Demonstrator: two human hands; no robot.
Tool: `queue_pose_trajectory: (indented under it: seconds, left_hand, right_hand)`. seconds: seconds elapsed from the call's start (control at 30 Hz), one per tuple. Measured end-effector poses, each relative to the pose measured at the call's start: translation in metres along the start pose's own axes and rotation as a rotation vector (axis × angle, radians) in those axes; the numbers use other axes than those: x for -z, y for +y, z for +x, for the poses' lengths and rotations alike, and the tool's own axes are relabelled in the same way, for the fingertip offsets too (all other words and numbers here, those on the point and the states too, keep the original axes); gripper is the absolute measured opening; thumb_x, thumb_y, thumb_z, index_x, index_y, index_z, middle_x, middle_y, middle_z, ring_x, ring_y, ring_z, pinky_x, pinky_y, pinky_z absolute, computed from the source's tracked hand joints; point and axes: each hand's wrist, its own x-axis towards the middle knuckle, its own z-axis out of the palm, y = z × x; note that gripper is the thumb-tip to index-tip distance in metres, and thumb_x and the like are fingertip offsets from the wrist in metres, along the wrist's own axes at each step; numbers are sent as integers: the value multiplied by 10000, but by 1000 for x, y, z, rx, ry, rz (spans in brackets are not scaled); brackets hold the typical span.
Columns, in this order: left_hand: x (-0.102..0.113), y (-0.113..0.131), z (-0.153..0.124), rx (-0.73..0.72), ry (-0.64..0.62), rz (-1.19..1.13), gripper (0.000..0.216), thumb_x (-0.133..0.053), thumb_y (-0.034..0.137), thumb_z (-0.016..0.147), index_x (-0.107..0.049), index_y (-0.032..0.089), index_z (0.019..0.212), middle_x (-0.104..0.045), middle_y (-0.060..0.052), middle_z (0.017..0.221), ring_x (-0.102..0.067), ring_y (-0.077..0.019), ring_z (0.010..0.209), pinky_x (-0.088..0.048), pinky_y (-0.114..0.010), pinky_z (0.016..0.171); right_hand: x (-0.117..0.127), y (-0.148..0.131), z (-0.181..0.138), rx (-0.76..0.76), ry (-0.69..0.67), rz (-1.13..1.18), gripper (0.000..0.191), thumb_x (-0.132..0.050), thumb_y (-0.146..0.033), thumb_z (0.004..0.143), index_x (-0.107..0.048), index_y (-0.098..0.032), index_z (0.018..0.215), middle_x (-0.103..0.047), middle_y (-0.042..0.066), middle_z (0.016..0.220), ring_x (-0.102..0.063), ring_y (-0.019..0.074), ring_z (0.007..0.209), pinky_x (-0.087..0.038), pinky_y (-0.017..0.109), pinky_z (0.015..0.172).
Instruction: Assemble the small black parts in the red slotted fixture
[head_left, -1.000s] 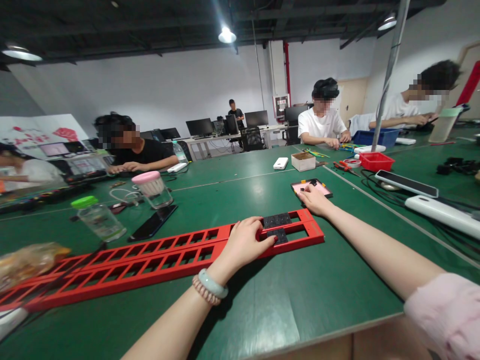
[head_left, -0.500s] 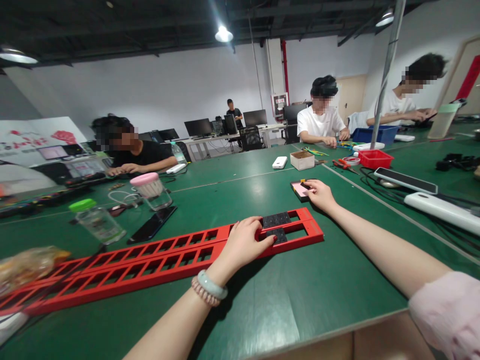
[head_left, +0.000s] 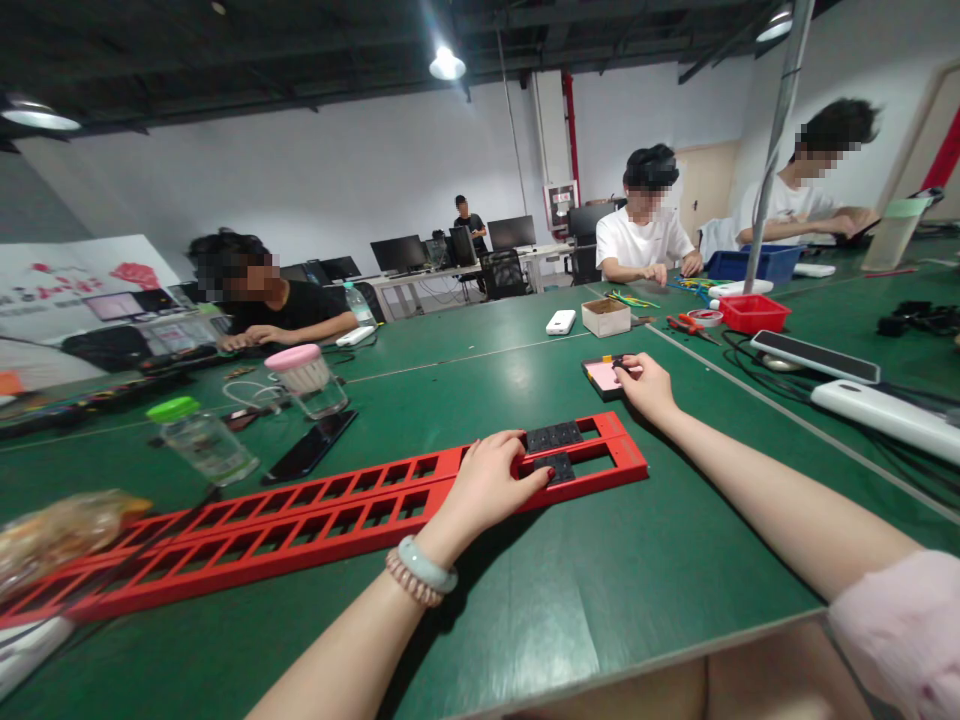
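Red slotted metal frame (head_left: 300,525), long and ladder-like, lies flat on the green counter (head_left: 525,620) just in front of the person. It runs from lower left up to the right, and its far left end slips behind a crinkled clear bag (head_left: 60,530) and is cut off by the picture's edge. The left hand (head_left: 487,490), with a pale bangle (head_left: 429,562) and a beaded bracelet (head_left: 409,585) at the wrist, rests on top of the frame near its right end. Its fingers are loosely bent over the rails and clasp nothing. The thumb touches the lower of two black studded inserts (head_left: 553,437) seated in the last slots, and the palm hides part of the frame. The right arm, in a pink sleeve (head_left: 900,630) cut off at the lower right corner, stretches further out. The right hand (head_left: 645,385) sits at the right edge of a small black tray with a pink lining (head_left: 602,377), just beyond the frame's end. Its fingers are bunched over a small dark piece (head_left: 617,363), too small to make out, and whether they pinch it or only touch it cannot be told. Beyond the frame's middle lie a black phone (head_left: 309,447) and two clear jars, one green-lidded (head_left: 199,440), one pink-lidded (head_left: 306,380). Further back sit a cardboard box (head_left: 606,317) and a red bin (head_left: 754,313), with co-workers seated along the far edge.
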Motion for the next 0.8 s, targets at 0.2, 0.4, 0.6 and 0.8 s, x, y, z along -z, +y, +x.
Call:
queue_pose_trajectory:
  seconds: [0.2,0.4,0.6,0.8]
  left_hand:
    - [1,3,-2,-22,38,14,324,-516,500,791,-549,187,715,-579,-107,1214,-530,-276,1110,-399,-409,952]
    - [4,3,-4,-45,11,30,348,-506,524,795,-573,184,760,-572,-114,1227,-525,-277,1123,-395,-402,968]
    - [7,1,-3,-23,-36,42,277,-389,351,882,-610,185,882,-562,-83,1260,-496,-236,1176,-362,-390,1017]
    - [5,1,-3,-17,-17,47,190,-433,220,819,-617,187,853,-577,-82,1238,-518,-231,1144,-372,-382,1016]
  right_hand:
    - [2,-19,2,-575,125,755,175,-639,-139,673,-469,-176,668,-592,-15,562,-593,108,558,-338,144,392]
    - [9,-44,-3,-683,27,918,104,-546,-117,734,-481,-162,666,-599,7,589,-528,64,470,-340,131,360]
    - [12,-65,-15,-584,-260,860,216,-717,-188,635,-539,-184,756,-593,-38,601,-539,67,498,-374,144,417]
    - [22,-87,-29,-281,-792,491,247,-739,-339,616,-625,-162,744,-605,-11,678,-557,94,600,-434,214,557]
